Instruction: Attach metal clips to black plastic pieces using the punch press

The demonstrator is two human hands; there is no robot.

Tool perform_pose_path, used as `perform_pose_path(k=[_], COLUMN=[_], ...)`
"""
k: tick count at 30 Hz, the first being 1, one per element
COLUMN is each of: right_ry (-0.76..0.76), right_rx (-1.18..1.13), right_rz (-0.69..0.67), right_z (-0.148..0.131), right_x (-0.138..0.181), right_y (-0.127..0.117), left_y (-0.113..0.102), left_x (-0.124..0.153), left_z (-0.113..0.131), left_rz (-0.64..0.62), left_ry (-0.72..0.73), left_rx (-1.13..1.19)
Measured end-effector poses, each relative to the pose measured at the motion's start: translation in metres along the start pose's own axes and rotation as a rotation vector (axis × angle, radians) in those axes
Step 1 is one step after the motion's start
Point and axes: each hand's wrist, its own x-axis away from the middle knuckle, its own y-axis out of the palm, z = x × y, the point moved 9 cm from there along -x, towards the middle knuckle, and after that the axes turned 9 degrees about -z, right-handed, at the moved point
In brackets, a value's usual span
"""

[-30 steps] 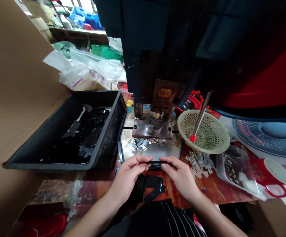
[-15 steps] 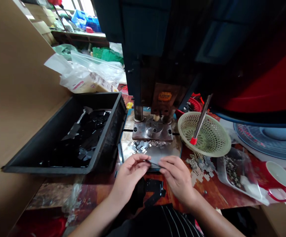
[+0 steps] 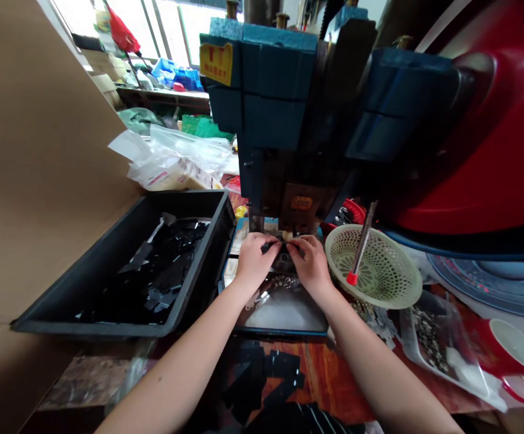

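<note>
My left hand (image 3: 255,259) and my right hand (image 3: 310,262) reach forward under the head of a blue press machine (image 3: 284,120). Both pinch a small black flat part (image 3: 280,247) and hold it over the press die (image 3: 284,262). The fingers of each hand are closed on the part's ends. Small silvery metal pieces (image 3: 284,282) lie on the steel plate (image 3: 284,310) just behind my wrists. More black flat parts (image 3: 271,371) lie on the wooden bench near my body.
A black bin (image 3: 121,283) of black parts sits at left beside a cardboard wall (image 3: 31,169). A cream mesh basket (image 3: 372,265) with a red-tipped rod (image 3: 360,247) stands right. Loose metal pieces in a clear tray (image 3: 429,328) and a red cup (image 3: 519,355) are further right.
Both hands moved forward from the bench's near edge to the press die, carrying the black part. The view tilted up, showing more of the machine.
</note>
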Motion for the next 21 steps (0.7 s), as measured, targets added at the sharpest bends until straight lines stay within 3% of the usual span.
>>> perform_pose_path(k=[9,13,16,18,21], right_ry=[0.059,0.067,0.016,-0.048,-0.114], right_rx=[-0.213,-0.209,-0.074,0.099,0.316], right_rz=[-0.046,-0.024,-0.023,-0.135,-0.299], right_z=[0.016,0.013,0.004,-0.003,-0.007], right_x=[-0.011,-0.001,0.029,0.056,0.094], right_y=[0.016,0.005,-0.011,-0.011,-0.004], left_y=[0.016,0.006,-0.012,-0.018,-0.017], left_x=[-0.015,-0.01,0.011,0.034,0.07], left_z=[-0.01,-0.004,0.007,0.017,0.014], left_rz=[-0.114,-0.088,-0.059,-0.117,-0.227], left_ry=[0.01,0.005,0.029,0.108,0.116], left_rx=[0.01,-0.008,-0.056,-0.192,-0.344])
